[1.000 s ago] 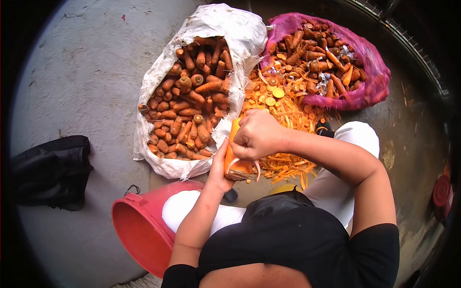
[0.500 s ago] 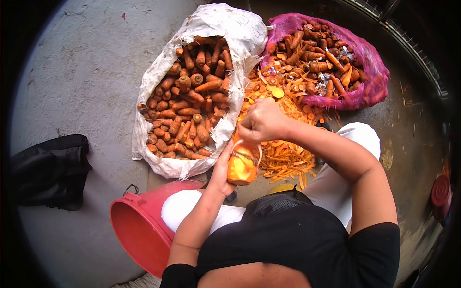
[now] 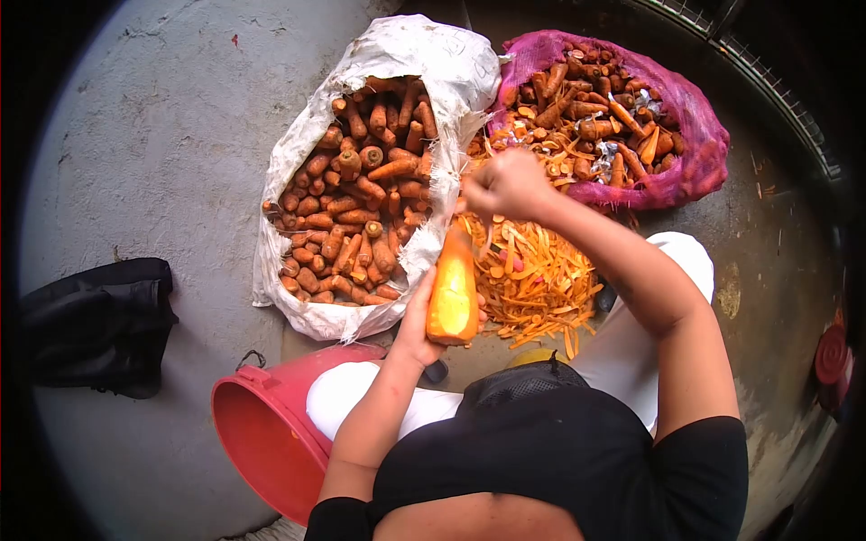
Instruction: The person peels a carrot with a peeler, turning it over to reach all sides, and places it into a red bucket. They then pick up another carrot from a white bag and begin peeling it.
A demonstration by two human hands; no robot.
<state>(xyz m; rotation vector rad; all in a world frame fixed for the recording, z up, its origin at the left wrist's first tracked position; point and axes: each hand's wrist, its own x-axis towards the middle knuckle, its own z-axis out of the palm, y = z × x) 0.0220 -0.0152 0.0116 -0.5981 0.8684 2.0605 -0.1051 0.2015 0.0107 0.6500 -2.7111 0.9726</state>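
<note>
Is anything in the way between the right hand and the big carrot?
Nothing visible blocks the right hand from the carrot in the left hand. A pale, blurred strip shows just by the right hand, beside the carrot's narrow end; I can't tell what it is.

Bright highlights — dark, curved fisheye edges

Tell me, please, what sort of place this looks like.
Probably a small produce-preparation area: there is an open white sack of carrots, a pile of orange peelings, and a red bucket on bare floor.
</note>
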